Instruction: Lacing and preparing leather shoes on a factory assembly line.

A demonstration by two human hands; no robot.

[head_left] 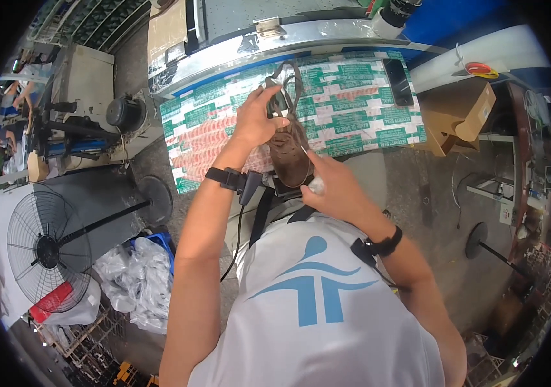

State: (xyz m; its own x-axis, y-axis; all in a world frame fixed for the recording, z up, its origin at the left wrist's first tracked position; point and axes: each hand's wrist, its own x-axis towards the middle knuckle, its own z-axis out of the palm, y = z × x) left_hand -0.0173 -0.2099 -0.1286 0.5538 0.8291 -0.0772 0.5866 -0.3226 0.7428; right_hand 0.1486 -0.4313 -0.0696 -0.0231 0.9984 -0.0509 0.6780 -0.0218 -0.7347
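The brown shoe (290, 161) lies mid-way along the worktop (366, 106), toe toward 6 o'clock. At its 10, the left hand (257, 119) spreads over the upper, grip unclear; at 4, the right hand (340, 188) pinches a white wad (317, 186). A dark loop (299, 80) lies loose toward 12; work looks unfinished, completed steps unclear.

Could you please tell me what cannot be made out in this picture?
All in the head view:
Brown shoe: opening partly covered by the left hand; underside turned away.
White thing: partly covered by the right hand.
Blue container: inside hidden by plastic bags.
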